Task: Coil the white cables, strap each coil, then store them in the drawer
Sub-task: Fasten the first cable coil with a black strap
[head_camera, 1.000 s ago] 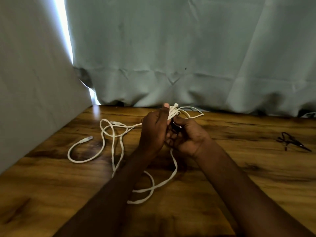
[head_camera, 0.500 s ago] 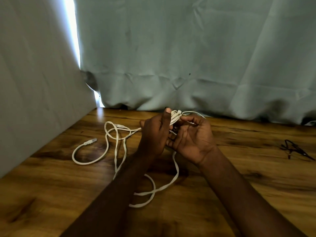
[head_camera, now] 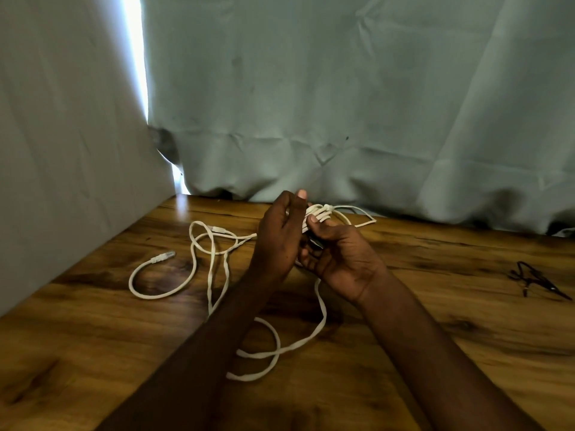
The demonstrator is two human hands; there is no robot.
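**Head view: a small coil held between both hands, most of the cable still loose**

Head camera looks down on a wooden table [head_camera: 435, 353] with a grey curtain [head_camera: 342, 104] hanging behind it. Both hands meet at about 12 o'clock from the table's middle. The left hand [head_camera: 277, 241] is curled shut, thumb raised, fingers closed on a bundle of white cable [head_camera: 320, 213]. The right hand [head_camera: 342, 259] is half closed, palm turned up, its thumb pressed on the same bundle; whether its fingers also grip something darker beneath I cannot tell.

From the bundle a thin loop reaches out toward 2 o'clock and rests on the wood. Loose cable trails away at 9 o'clock in tangled loops, ending in a plug [head_camera: 163, 257] that lies on the table well apart from the hands. Another stretch drops toward 6 o'clock and crosses itself between the forearms. A small dark object [head_camera: 535, 279], possibly straps or ties, lies at 3 o'clock, well apart.

This looks like the coiling step, early on. To do it well, one hand should pin the turns flat while the other feeds slack in even loops of matching size. The knot of loops at 9 o'clock probably needs shaking free first, or it will drag into the coil. No drawer is in sight.
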